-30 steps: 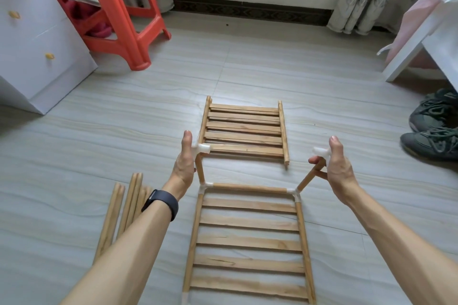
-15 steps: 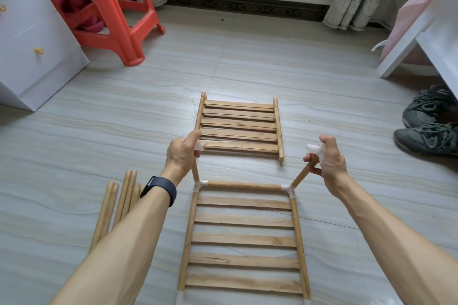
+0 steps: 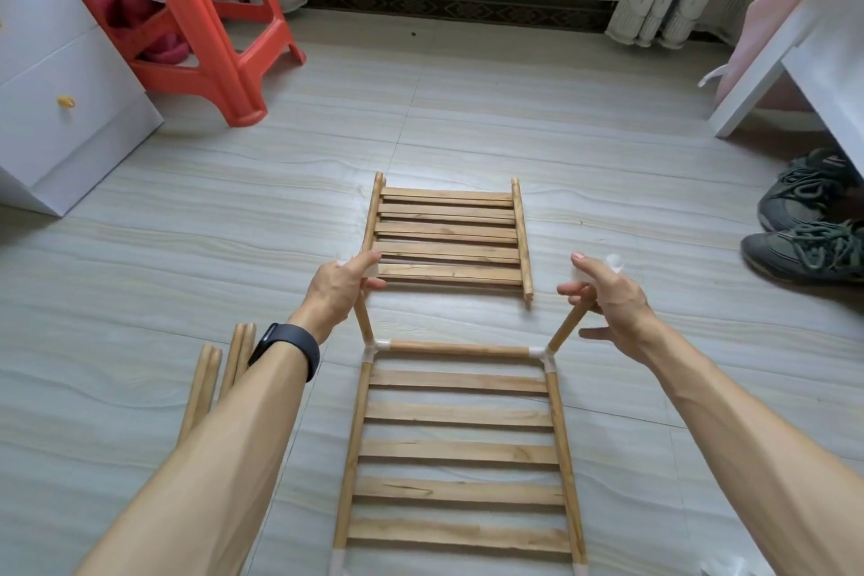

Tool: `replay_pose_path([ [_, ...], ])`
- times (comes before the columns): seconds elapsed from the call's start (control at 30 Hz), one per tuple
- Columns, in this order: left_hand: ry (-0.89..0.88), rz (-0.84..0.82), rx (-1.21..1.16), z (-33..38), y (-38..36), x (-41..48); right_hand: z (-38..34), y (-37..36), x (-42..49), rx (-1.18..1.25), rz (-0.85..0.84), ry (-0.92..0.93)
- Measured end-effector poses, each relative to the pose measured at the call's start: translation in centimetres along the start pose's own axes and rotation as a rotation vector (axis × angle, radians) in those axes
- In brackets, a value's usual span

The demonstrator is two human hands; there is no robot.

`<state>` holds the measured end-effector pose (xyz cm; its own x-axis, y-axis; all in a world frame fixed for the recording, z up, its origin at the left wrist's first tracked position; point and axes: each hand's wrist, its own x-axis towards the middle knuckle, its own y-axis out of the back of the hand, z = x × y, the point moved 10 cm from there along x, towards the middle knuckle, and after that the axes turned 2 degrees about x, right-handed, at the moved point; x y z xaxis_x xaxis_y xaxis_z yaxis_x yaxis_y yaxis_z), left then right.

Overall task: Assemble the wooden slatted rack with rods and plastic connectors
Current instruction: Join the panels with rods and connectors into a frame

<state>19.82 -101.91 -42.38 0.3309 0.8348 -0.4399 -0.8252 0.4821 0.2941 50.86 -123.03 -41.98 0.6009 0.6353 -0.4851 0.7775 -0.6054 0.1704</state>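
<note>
Both hands are up over the floor (image 3: 234, 210). The near slatted panel (image 3: 460, 451) lies flat on it between the forearms, five slats across two side rails. White corner joints (image 3: 375, 347) cap its far corners, with a cross rod (image 3: 460, 348) running between them.

Out of the left far corner rises the left rod (image 3: 363, 326), leaning slightly away. The left hand (image 3: 337, 292) sits on top of it, its grip clenched around the left connector (image 3: 369, 270), thumb and fingers wrapped over the white plastic. A black wristband (image 3: 286, 348) circles that wrist.

Over on the other side, the right rod (image 3: 569, 326) climbs out of the right far corner, tilted outward to the right. The right hand (image 3: 610, 302) has its grip on the right connector (image 3: 613, 263) at the rod's top: thumb up, forefinger curled in front, one lower finger stretched out loose.

Just beyond the hands lies the far slatted panel (image 3: 449, 234), flat on the floor; it looks like a stack of panels, though I cannot tell how many. Left of the left forearm, loose rods (image 3: 205, 381) lie side by side, partly hidden by the arm.

Around the edges there is an orange stool (image 3: 210, 37) and a white drawer cabinet (image 3: 61, 117) to the far left, and dark shoes (image 3: 809, 229) to the right.
</note>
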Motion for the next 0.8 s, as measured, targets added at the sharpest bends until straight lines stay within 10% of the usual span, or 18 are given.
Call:
replay_pose_path([
  [0.53, -0.165, 0.077, 0.243, 2.7, 1.5, -1.5, -1.4, 1.6, -0.5, -0.098, 0.140, 0.135],
  [0.8, -0.161, 0.050, 0.174, -0.3, 6.2, -13.9, 0.6, 5.4, -14.3, -0.017, 0.168, 0.242],
])
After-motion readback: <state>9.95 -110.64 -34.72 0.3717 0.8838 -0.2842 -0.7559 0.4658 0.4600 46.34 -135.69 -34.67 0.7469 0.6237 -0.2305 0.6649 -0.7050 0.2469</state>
